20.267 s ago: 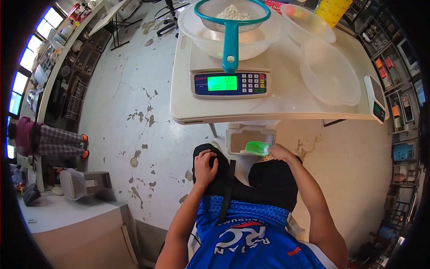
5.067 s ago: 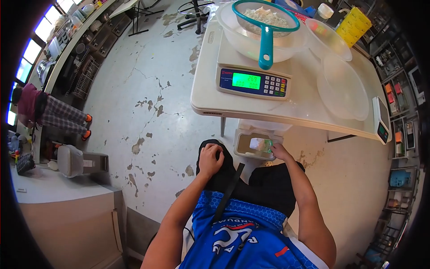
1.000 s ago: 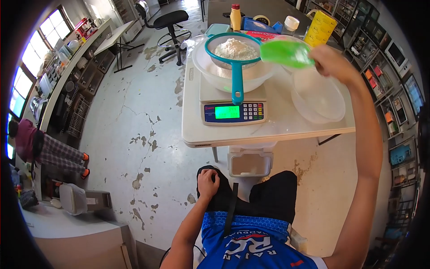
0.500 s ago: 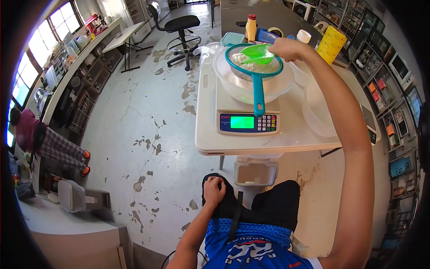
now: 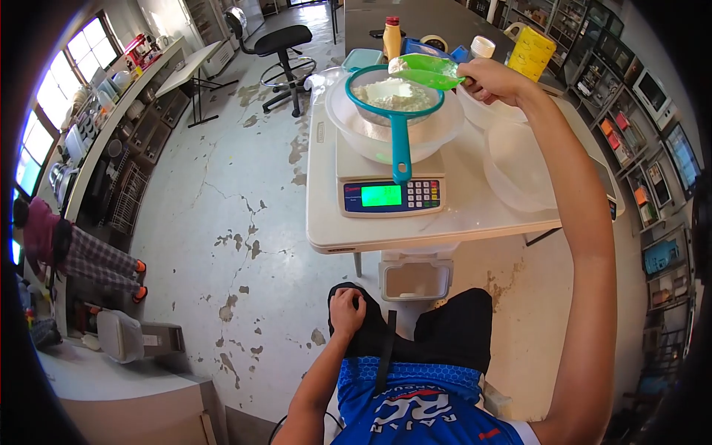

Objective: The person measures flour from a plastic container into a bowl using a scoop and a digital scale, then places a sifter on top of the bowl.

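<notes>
My right hand (image 5: 495,80) grips the handle of a green scoop (image 5: 434,71), raised just above the far right rim of a strainer. White powder that looks like flour sits at the scoop's tip. The teal-rimmed strainer (image 5: 401,148) holds a heap of the same powder (image 5: 393,95) and lies over a translucent bowl (image 5: 341,119) with more powder inside. That bowl stands on a digital scale (image 5: 391,196) with a lit green display, its digits too blurred to read. My left hand (image 5: 346,310) rests loosely on my knee, fingers slightly curved, holding nothing.
Right of the scale are another translucent bowl (image 5: 519,174) and a white container (image 5: 495,111). Behind stand a yellow bottle (image 5: 392,38), a white-lidded jar (image 5: 482,48) and a yellow canister (image 5: 531,53). A lidded bin (image 5: 415,280) sits under the table. Another person (image 5: 67,245) stands far left.
My right hand has lifted the scoop from the powder in the strainer up and over its far right rim. The view has shifted slightly; my left hand stays on the knee.
</notes>
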### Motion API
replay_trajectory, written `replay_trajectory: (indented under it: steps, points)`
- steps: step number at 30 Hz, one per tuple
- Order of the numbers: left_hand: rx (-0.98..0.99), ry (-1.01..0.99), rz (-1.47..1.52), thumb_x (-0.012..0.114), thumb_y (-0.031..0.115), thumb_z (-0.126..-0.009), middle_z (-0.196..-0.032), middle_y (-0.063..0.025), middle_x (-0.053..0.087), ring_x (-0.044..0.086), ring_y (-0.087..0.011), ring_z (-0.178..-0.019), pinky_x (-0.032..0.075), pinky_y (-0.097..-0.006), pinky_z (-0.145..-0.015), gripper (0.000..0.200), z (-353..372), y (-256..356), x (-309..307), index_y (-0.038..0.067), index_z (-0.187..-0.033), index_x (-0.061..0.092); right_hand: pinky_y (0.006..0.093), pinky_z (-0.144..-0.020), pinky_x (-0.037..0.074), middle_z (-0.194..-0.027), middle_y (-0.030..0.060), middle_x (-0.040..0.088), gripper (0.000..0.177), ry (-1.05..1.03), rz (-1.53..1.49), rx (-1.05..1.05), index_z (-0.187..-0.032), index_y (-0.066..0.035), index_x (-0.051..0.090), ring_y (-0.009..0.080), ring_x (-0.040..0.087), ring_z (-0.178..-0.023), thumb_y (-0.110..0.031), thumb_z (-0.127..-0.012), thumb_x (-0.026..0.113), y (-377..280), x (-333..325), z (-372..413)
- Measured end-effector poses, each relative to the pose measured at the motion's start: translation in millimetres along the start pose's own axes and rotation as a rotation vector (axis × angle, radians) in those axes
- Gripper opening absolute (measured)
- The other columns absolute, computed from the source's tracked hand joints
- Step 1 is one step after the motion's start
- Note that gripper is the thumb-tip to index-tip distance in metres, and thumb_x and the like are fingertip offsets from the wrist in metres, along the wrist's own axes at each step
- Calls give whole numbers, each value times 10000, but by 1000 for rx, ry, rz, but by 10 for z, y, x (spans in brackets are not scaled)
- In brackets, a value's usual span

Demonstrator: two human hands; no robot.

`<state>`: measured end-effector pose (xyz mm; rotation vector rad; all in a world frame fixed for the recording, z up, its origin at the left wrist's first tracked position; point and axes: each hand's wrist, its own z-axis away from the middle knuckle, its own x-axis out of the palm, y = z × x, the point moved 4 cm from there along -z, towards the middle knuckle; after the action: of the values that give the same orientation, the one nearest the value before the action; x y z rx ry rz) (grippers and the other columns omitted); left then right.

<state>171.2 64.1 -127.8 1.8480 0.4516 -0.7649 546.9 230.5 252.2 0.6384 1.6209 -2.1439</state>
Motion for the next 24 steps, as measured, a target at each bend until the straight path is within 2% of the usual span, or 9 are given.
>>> replay_trajectory:
  steps: [9, 11, 14, 24]
  points:
    - [10, 3, -2, 627, 104, -730, -768, -68, 620, 573, -244, -855, 416, -359, -747, 50, 3, 63, 0, 63, -755, 614, 200, -407, 170, -560, -91, 265, 285, 28, -48, -12, -614, -159, 360, 22, 227, -432, -258, -855, 476, 36, -35, 214]
    - [17, 5, -9, 623, 110, -734, -771, -64, 622, 573, -245, -866, 419, -360, -757, 53, 11, 51, 7, 64, -758, 612, 214, -409, 213, -598, -67, 421, 269, 2, -34, -14, -598, -160, 369, 24, 243, -418, -265, -831, 453, 29, 6, 201]
    - [8, -6, -17, 622, 116, -737, -780, -64, 625, 574, -246, -876, 422, -361, -766, 59, 12, 44, -2, 65, -764, 613, 218, -408, 211, -593, -66, 361, 269, 19, -66, -16, -603, -156, 371, 26, 245, -425, -264, -836, 450, 17, 73, 224]
    - [-2, 5, 2, 618, 126, -739, -788, -78, 623, 573, -248, -875, 423, -363, -764, 70, 24, -15, 19, 61, -766, 621, 211, -403, 201, -588, -65, 352, 249, 13, -73, -28, -620, -139, 401, 28, 256, -433, -247, -838, 450, 18, 60, 321]
